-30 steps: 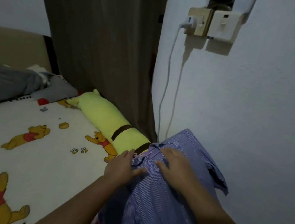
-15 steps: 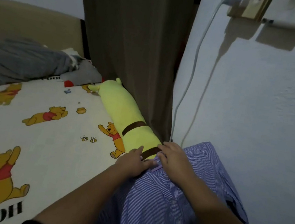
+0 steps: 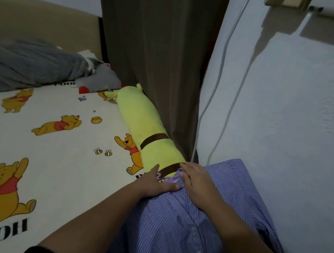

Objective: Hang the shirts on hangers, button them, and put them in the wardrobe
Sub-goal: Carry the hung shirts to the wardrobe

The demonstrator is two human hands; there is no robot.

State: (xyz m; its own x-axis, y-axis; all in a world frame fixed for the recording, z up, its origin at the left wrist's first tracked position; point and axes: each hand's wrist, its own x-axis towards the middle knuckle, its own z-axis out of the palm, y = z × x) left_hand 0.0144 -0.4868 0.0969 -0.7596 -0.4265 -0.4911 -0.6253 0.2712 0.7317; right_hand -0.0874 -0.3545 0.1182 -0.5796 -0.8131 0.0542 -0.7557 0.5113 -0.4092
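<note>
Head view: one blue striped shirt (image 3: 181, 228) lies at the bed's (image 3: 34, 152) near right edge, beside the wall (image 3: 287, 119). Two hands meet at its collar, where a purple hanger (image 3: 168, 179) peeks out. The left hand (image 3: 153, 184) lies flat, fingers straight. The right hand (image 3: 195, 179) presses on the collar, fingers slightly bent. One yellow bolster (image 3: 141, 123) touches the collar.

A single wide-angle view is taken from head height, angled forward and down along both forearms. The bed (image 3: 34, 152) is seen to the left, the wall (image 3: 296, 130) close on the right, the curtain (image 3: 155, 52) ahead. The striped shirt (image 3: 171, 230) is framed nearest, at the bottom edge.
</note>
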